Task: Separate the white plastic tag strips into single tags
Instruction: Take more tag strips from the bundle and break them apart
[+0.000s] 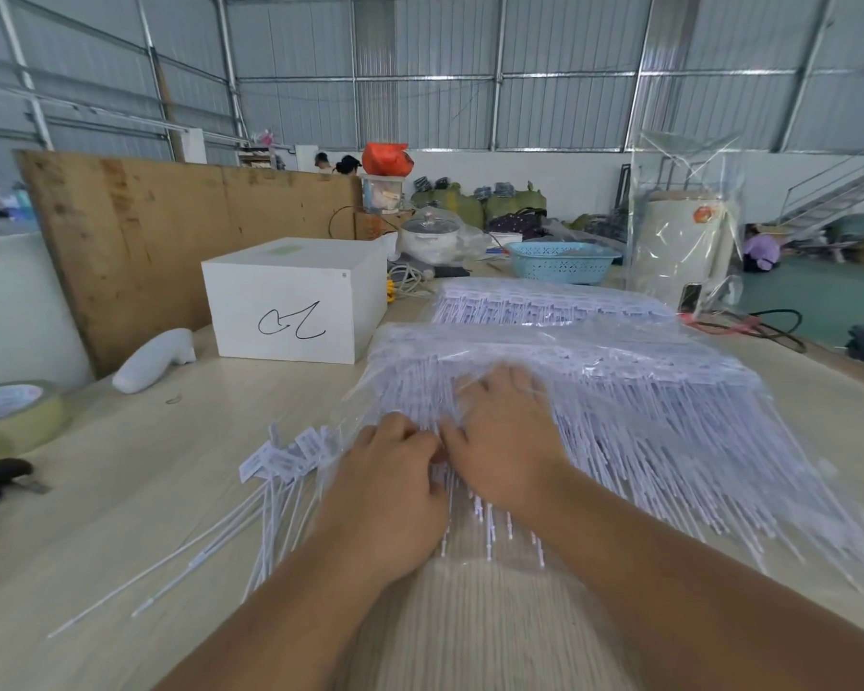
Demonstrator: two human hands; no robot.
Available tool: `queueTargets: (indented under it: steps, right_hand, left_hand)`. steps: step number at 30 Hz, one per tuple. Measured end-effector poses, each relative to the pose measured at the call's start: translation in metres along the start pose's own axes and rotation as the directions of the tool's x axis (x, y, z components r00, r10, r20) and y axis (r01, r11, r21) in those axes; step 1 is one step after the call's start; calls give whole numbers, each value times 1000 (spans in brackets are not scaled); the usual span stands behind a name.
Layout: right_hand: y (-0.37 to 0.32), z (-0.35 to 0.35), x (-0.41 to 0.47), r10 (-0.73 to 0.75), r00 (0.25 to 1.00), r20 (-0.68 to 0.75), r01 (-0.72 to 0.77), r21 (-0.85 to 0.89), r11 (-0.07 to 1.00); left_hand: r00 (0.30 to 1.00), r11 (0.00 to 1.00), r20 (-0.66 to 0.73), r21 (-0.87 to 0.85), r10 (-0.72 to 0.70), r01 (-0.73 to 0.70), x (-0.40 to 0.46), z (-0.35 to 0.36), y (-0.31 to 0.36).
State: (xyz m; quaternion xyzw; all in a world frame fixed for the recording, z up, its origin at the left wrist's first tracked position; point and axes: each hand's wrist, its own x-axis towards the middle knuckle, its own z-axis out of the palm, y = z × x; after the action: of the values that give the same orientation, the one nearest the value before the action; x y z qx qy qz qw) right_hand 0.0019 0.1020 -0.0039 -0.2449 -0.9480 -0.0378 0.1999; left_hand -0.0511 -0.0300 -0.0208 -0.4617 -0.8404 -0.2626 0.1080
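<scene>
— Both hands sit on the strips [594,416]: left hand [390,486] curled, pinching stems; right hand [505,436] flat, pressing.
— Light, bendy, slippery. Grip by the heads; singles [280,461] lie left.

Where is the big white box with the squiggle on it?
The white box sits on the table at the far left-centre of the head view, in front of the plywood board and left of the bagged white tag strips.

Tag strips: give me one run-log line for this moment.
left hand pinching tag strips | right hand flat on them | single tags at left
</scene>
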Motion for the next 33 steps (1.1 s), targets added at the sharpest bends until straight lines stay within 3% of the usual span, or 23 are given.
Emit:
queueTargets:
  steps: [2, 6, 12, 17, 24, 27, 29, 33]
  right_hand:
    - [2, -4, 9, 24, 1000, 5, -24, 0, 1000]
    - [3, -3, 21, 24, 982, 186, -24, -1, 1000]
    - [8, 1, 5, -88, 996, -3, 88, -34, 996]
    - [22, -7, 15, 13, 982, 187, -32, 100, 995]
    - [29, -23, 10, -46, 988, -145, 39, -48, 998]
    - [38, -25, 1, -153, 954, -259, 155, -11, 988]
    - [44, -32, -6, -209, 954, -217, 224, 49, 973]
    - [54, -57, -20, -226, 974, 31, 222, 103, 970]
  left_hand:
    - [1000, 1000, 5, -2, 4, -4, 0, 0, 0]
    - [1000, 1000, -10, -18, 7, -7, -1, 1, -4]
    - [995, 996, -85, -84, -43, 36, 2, 2, -3]
    - [999, 995, -44, -101, -30, 26, 0, 3, -4]
    - [994, 989, -103, -148, -24, 9, -1, -1, -2]
    - [985, 983, -168, -175, 23, -53, -1, -2, 3]
    - [976, 974, -213, -212, 39, -85, -1, -5, 5]
    - [968, 906, -246, -398, 45, -143, -1, -10, 10]
